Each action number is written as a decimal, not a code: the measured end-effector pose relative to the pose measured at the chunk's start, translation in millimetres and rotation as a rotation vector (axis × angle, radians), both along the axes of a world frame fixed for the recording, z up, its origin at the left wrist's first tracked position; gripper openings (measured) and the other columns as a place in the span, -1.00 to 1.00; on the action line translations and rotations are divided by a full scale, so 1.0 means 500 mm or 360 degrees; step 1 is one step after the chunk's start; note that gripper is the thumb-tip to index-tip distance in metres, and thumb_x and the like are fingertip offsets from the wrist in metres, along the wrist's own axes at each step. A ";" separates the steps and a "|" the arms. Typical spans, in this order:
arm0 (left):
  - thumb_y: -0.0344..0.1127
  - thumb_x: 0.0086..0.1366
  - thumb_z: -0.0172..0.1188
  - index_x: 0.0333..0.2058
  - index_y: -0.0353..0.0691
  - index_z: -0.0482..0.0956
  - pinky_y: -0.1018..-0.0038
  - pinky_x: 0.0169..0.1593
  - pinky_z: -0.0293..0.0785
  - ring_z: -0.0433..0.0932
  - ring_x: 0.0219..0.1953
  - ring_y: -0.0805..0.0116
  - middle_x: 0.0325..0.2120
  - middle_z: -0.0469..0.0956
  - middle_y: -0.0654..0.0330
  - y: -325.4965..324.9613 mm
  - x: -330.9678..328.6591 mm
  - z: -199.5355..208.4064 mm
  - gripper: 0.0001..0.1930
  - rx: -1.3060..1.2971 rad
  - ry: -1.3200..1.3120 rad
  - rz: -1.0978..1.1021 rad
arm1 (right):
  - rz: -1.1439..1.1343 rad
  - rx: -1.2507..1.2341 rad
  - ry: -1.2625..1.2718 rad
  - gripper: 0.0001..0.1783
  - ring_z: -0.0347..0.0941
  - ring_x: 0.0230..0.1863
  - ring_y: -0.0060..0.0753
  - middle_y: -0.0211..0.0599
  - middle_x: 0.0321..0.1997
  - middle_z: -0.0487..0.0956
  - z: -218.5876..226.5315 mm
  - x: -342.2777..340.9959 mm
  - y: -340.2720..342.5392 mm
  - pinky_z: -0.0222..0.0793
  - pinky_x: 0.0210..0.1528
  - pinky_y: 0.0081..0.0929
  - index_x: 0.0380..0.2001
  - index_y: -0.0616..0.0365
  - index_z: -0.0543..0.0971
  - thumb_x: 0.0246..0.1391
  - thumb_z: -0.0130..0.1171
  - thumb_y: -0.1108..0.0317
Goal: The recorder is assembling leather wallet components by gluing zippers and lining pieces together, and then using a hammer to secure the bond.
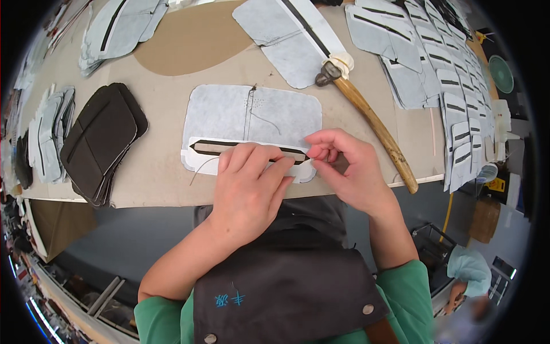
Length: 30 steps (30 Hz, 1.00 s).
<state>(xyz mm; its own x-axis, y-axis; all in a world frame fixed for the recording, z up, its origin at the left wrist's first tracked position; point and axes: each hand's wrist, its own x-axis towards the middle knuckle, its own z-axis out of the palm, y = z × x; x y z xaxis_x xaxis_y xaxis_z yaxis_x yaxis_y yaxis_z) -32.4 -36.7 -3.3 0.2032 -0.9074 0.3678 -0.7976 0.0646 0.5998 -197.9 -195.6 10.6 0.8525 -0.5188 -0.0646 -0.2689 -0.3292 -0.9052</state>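
Note:
A grey-white panel (217,112) lies flat at the table's front edge. It has a dark-edged slot (209,147) in a white strip, plus loose threads. My left hand (246,180) rests over this slot with its fingers bent and pressed together on the panel, thumb and index finger near the slot's right part. At the slot's right end my right hand (355,172) is closed in a pinch, its fingertips touching or very near the panel's edge. Whatever is between those fingertips is too small to make out.
A hammer (375,123) with a wooden handle lies to the right, its head against another panel (292,60). Dark brown stacked pieces (103,140) lie left. More panels (458,103) overlap along the right edge. A brown oval (192,40) is behind. Another person (470,272) is at the lower right.

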 end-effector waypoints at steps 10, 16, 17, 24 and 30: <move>-0.40 0.09 0.48 -0.13 -0.12 0.67 0.23 0.00 0.24 0.42 -0.08 0.15 -0.17 0.48 0.24 -0.030 -0.027 0.001 -0.67 0.0257 0.0054 0.0088 | 0.0030 -0.0004 -0.0001 -0.65 0.64 -0.14 -0.28 -0.19 -0.11 0.63 -0.005 0.004 0.002 0.65 -0.09 -0.37 0.00 0.20 0.58 0.15 0.22 0.68; -0.41 0.10 0.48 -0.16 -0.11 0.65 0.22 0.03 0.21 0.40 -0.08 0.13 -0.18 0.48 0.24 -0.044 -0.029 0.007 -0.69 0.0314 0.0080 0.0085 | -0.0015 0.0027 -0.0070 -0.63 0.64 -0.14 -0.23 -0.18 -0.11 0.62 -0.014 0.004 0.006 0.66 -0.12 -0.35 0.00 0.20 0.57 0.12 0.23 0.68; -0.41 0.10 0.47 -0.16 -0.10 0.65 0.22 0.04 0.21 0.41 -0.08 0.13 -0.17 0.49 0.25 -0.045 -0.028 0.007 -0.69 0.0313 0.0075 0.0063 | -0.0017 0.0028 -0.0069 -0.63 0.64 -0.14 -0.23 -0.18 -0.11 0.62 -0.017 0.003 0.006 0.66 -0.12 -0.35 0.00 0.20 0.57 0.12 0.23 0.68; -0.41 0.09 0.47 -0.18 -0.08 0.65 0.23 0.04 0.22 0.44 -0.09 0.17 -0.17 0.53 0.31 -0.033 -0.027 -0.009 -0.71 0.0197 -0.0019 0.0062 | 0.0013 -0.0037 -0.0093 -0.59 0.57 -0.20 -0.39 -0.28 -0.16 0.61 -0.014 0.003 0.003 0.60 -0.13 -0.44 0.02 0.16 0.59 0.10 0.25 0.71; -0.47 0.05 0.50 -0.22 -0.07 0.69 0.25 0.01 0.21 0.45 -0.14 0.21 -0.19 0.56 0.31 0.003 -0.020 -0.026 -0.71 -0.0024 0.0018 0.0129 | 0.0011 -0.0037 -0.0083 -0.61 0.59 -0.22 -0.39 -0.27 -0.19 0.64 -0.014 0.003 0.001 0.59 -0.18 -0.46 0.02 0.16 0.58 0.13 0.23 0.68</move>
